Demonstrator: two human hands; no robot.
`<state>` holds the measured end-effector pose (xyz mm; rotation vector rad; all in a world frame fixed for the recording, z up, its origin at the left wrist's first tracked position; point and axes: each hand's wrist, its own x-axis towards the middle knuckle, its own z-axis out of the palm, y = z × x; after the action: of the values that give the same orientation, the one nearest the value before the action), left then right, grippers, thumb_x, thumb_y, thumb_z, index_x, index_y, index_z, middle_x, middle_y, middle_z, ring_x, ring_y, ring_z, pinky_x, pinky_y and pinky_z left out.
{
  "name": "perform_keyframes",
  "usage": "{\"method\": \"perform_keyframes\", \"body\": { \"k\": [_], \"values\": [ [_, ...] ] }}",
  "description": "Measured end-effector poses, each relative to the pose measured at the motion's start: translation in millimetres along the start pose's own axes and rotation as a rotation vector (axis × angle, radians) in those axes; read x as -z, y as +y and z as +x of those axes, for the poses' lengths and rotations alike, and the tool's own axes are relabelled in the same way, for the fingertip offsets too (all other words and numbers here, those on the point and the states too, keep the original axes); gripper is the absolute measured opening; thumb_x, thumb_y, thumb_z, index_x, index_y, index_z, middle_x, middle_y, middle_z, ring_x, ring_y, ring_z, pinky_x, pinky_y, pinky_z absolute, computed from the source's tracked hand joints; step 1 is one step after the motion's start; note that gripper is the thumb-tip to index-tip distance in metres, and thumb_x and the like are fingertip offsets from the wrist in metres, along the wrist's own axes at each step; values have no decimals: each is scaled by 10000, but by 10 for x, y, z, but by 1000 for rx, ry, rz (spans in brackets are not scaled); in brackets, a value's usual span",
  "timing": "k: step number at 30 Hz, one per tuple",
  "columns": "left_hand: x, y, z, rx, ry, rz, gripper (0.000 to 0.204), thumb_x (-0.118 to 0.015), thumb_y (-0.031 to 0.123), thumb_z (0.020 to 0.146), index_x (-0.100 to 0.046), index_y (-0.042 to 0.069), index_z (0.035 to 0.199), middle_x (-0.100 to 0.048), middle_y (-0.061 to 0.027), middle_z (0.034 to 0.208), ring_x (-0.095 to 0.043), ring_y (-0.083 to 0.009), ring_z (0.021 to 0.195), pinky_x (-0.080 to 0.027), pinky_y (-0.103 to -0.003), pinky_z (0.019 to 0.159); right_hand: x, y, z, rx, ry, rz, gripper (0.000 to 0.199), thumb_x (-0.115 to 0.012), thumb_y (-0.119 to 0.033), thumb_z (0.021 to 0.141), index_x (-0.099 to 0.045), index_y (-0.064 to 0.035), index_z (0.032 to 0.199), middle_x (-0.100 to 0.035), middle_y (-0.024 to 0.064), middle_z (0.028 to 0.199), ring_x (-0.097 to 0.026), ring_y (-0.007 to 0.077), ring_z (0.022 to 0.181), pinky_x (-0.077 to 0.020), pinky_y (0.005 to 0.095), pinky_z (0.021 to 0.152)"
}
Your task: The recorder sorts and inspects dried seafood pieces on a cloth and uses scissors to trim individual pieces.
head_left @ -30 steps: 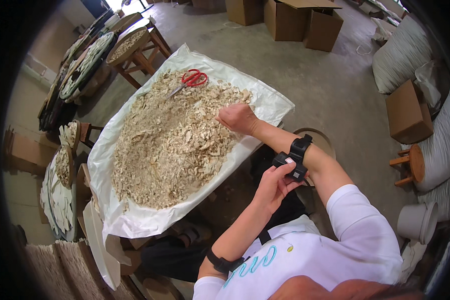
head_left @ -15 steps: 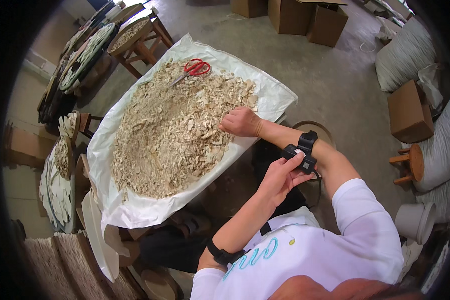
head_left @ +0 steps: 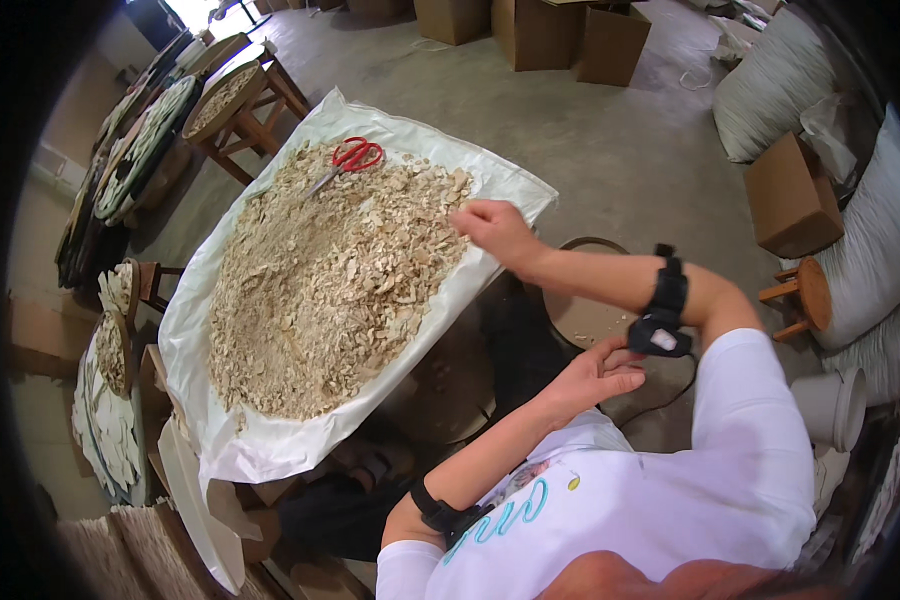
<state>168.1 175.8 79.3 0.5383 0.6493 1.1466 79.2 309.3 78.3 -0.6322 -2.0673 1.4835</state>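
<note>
A big heap of pale beige dried flakes [head_left: 320, 280] lies on a white plastic sheet [head_left: 270, 450] spread over a low table. My right hand [head_left: 495, 232] rests on the heap's right edge, fingers bent down into the flakes; whether it grips any is hidden. A black strap with a small device [head_left: 660, 315] circles my right forearm. My left hand [head_left: 595, 375] hovers just below that device, fingers loosely apart and holding nothing. Red-handled scissors [head_left: 350, 158] lie at the far end of the heap.
Round trays of similar pieces [head_left: 220, 95] stand on wooden stools at far left, with more trays [head_left: 110, 400] along the left. Cardboard boxes [head_left: 570, 35] sit at the back. At right are stuffed white sacks [head_left: 870, 250], a brown box [head_left: 790, 195] and a small stool [head_left: 805, 295].
My left hand has come off the black forearm strap and dropped slightly below it. My right hand has stayed at the heap's right edge.
</note>
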Motion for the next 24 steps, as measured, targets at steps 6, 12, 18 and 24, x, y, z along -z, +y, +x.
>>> {"method": "perform_keyframes", "body": {
  "k": [6, 12, 18, 24],
  "values": [
    [115, -47, 20, 138, -41, 75, 626, -573, 184, 818, -222, 10, 1306, -432, -111, 1224, -430, -158, 1095, -360, -259, 875, 887, -575, 121, -413, -82, 76, 228, -543, -277, 813, -521, -89, 686, -367, -54, 524, -302, 45, 446, -252, 205, 416],
    [50, -76, 221, 58, -60, 146, 672, -587, 145, 794, -189, 49, 1327, -335, -99, 1299, -371, -193, 1152, -319, -294, 950, 574, -883, 588, -242, -143, 520, 192, -510, -217, 835, -510, -47, 747, -385, -38, 521, -282, 45, 410, -221, 212, 390],
    [87, -384, 381, -37, -88, 531, 609, -560, 198, 809, -248, 91, 1321, -392, -117, 1258, -437, -209, 1091, -396, -324, 870, -38, -925, 953, -246, -150, 690, 183, -519, -183, 831, -516, -13, 763, -399, -15, 512, -309, 69, 399, -241, 232, 373],
    [92, -489, 423, -16, -223, 944, 434, -582, 226, 779, -466, 48, 1158, -507, -135, 1111, -573, -220, 814, -453, -316, 736, 324, -967, 961, -144, -181, 494, 213, -543, -233, 824, -521, -38, 741, -402, -37, 512, -336, 48, 416, -263, 193, 381]
  ]
}}
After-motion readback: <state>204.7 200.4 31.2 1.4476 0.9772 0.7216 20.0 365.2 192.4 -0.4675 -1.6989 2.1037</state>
